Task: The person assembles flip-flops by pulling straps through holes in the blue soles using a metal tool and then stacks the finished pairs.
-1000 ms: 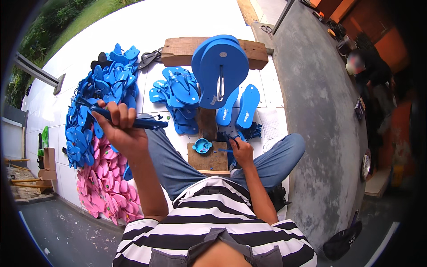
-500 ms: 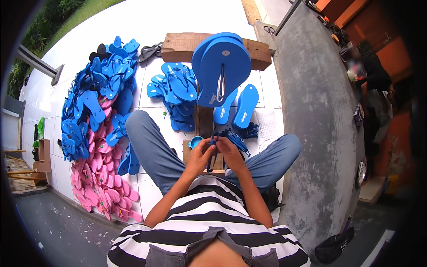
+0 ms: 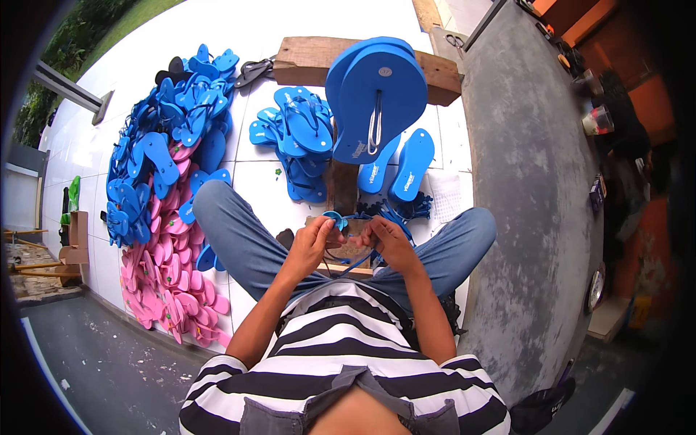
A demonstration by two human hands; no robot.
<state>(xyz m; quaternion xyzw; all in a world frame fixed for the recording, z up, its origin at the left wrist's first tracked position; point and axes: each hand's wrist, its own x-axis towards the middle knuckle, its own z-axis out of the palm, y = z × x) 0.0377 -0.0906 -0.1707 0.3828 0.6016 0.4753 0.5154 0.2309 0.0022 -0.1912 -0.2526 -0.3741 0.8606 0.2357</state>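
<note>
My left hand is closed, its fingertips at a small blue cup by the wooden block; what they pinch, if anything, is hidden. Opposite it, my right hand has its fingers curled round a blue flip-flop strap, whose loose length slants down toward my lap. More blue straps lie in a bunch just beyond my right hand. Ahead, blue soles are stacked on a wooden stand, with a pale metal loop tool lying across the top one.
Two blue soles lie right of the stand's post, a pile of blue flip-flops left of it. A large heap of blue and pink flip-flops spreads at the left. A wooden beam crosses behind the soles. A grey ledge runs along the right.
My hands have moved apart; they were together at the strap. My left hand is now at the cup, while the right keeps the strap. The whole view has shifted slightly.
</note>
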